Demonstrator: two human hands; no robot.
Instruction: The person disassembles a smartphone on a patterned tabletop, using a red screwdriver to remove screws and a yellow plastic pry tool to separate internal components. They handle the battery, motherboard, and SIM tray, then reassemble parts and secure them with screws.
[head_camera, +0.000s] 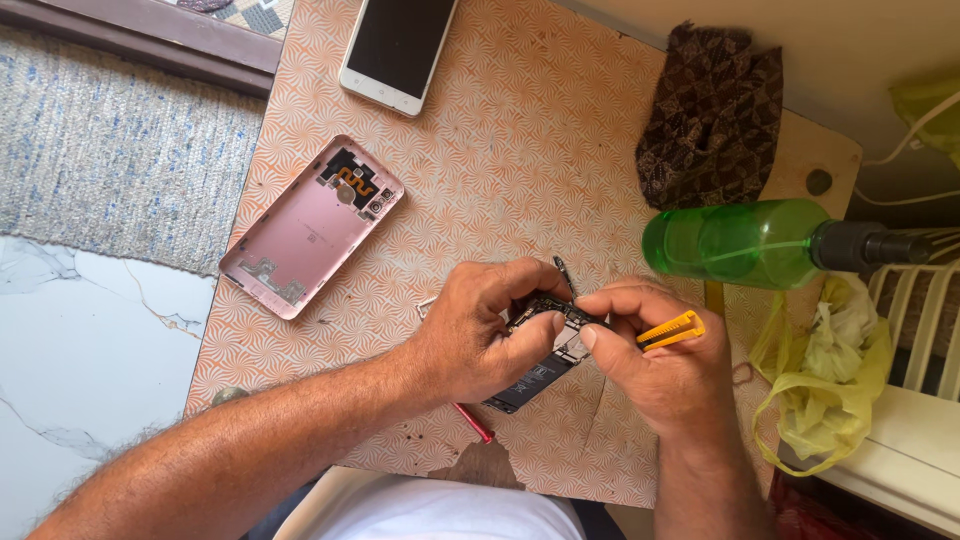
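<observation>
Bare table (520, 160) lies open between the pink back cover (312, 226) and the dark cloth (712, 115), up to the white phone (397, 50). Rightward, a green bottle (745, 243) (lying on its side) and a yellow bag (825, 365) crowd the hands (560, 340).

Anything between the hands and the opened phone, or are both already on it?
Nothing visible in the way. The left hand grips the opened phone directly, and the right hand, holding a yellow tool, has its fingertips on the phone's upper edge.

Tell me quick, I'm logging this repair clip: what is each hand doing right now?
Left hand: closed on the opened dark phone body, gripping its upper end.
Right hand: closed, holding a small yellow plastic tool, fingertips at the phone's top.
</observation>
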